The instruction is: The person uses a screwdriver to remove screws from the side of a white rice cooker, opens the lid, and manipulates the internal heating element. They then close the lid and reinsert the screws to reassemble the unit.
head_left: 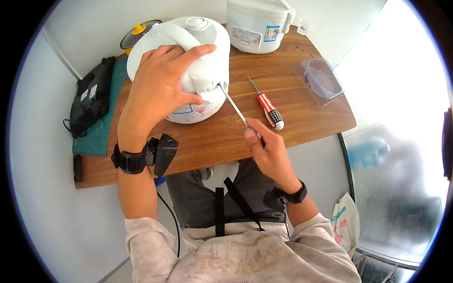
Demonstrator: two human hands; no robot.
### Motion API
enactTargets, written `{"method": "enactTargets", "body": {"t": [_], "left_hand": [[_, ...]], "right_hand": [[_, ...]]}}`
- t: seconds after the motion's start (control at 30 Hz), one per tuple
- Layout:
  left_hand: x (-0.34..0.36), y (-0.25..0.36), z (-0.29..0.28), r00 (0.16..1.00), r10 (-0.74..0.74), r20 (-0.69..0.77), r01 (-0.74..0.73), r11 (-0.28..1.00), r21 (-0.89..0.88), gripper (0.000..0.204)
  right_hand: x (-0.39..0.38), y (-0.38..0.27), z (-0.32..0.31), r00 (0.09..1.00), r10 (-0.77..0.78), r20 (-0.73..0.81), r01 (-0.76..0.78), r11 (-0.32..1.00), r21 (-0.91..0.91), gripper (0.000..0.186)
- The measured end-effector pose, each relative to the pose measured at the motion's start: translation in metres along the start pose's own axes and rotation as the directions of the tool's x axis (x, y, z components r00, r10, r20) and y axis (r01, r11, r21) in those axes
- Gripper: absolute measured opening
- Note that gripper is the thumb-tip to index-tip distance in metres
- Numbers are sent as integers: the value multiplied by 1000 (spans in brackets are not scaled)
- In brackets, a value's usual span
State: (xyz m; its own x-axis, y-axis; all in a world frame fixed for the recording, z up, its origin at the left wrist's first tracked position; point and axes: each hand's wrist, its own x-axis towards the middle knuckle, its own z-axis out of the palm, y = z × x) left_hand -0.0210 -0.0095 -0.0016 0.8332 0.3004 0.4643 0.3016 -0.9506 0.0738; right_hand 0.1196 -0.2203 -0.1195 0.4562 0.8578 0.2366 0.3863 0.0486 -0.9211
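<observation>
A white rice cooker [213, 35] with a carry handle and a round vent on its lid stands at the far left of the wooden table. Across its top lies my left hand [158, 85], gripping it, with the thumb against a small white piece at the hinge. My right hand [266, 151] is closed round a screwdriver [234, 107]; its handle is mostly hidden in the fingers. The long metal shaft slants up to the left, its tip at the hinge opening. Right of it, untouched, lies a second screwdriver [269, 109] with a red, white and black handle.
A second white rice cooker [252, 28] stands at the back. Clear plastic packaging [322, 80] lies at the right. On the left, a black device [93, 96] rests on a green cutting mat [96, 141]. Behind the cooker is a lid with a yellow knob [138, 29].
</observation>
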Motion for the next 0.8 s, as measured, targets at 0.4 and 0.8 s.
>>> {"method": "enactTargets", "body": {"t": [0.4, 0.8], "left_hand": [[-1, -4, -7, 999, 6, 51, -4, 999, -44, 90], [1, -3, -8, 997, 3, 75, -1, 1000, -29, 82]], "right_hand": [[7, -14, -25, 964, -265, -33, 199, 796, -572, 34], [-14, -22, -2, 846, 301, 440, -530, 562, 635, 39]]}}
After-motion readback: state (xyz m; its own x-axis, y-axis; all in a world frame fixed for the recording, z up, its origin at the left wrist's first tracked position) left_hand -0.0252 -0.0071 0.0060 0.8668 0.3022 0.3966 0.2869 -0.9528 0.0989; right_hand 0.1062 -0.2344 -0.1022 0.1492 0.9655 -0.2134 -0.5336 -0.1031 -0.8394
